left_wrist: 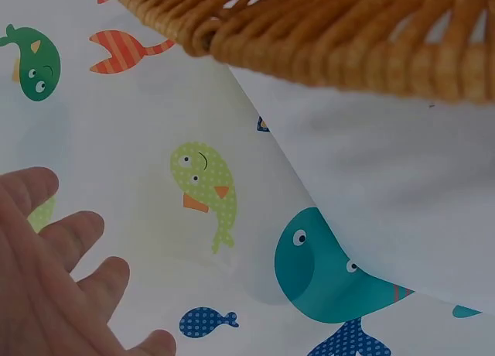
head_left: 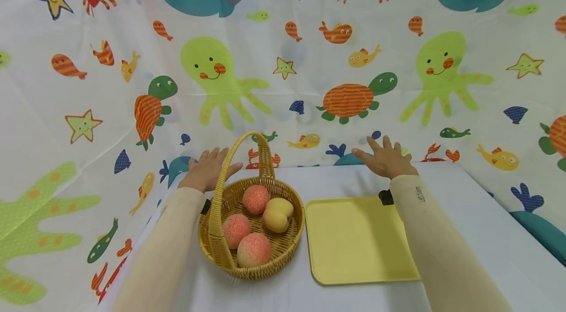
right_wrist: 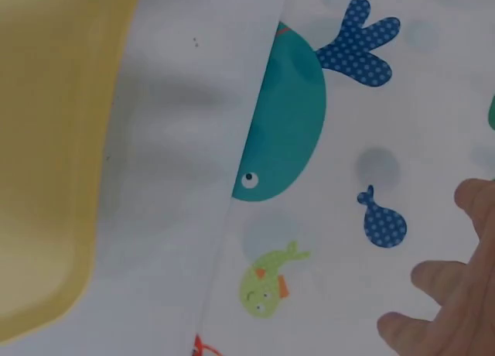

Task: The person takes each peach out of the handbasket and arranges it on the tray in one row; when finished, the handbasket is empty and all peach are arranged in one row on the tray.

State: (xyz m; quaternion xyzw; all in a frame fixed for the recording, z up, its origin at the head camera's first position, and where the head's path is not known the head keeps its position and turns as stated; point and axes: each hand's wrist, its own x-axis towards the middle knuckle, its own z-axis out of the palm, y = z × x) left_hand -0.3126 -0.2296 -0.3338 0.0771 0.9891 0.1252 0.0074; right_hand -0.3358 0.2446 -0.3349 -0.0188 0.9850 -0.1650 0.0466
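Observation:
A woven basket (head_left: pixel 283 248) with a tall arched handle (head_left: pixel 218 204) stands on the white table and holds several peaches (head_left: pixel 254 249). To its right lies a bare yellow tray (head_left: pixel 358 241). My left hand (head_left: pixel 209 168) hovers behind the basket at the table's far edge, fingers spread and straight, holding nothing. My right hand (head_left: pixel 386 158) is stretched out flat beyond the tray's far edge, also holding nothing. The left wrist view shows my spread fingers (left_wrist: pixel 62 286) below the basket rim (left_wrist: pixel 348 46). In the right wrist view, my fingertips (right_wrist: pixel 456 294) show beside the tray (right_wrist: pixel 46 155).
A sea-creature patterned cloth (head_left: pixel 283 56) hangs as a backdrop close behind the table (head_left: pixel 486 233) and drapes round both sides. The table's right part beyond the tray is bare white surface.

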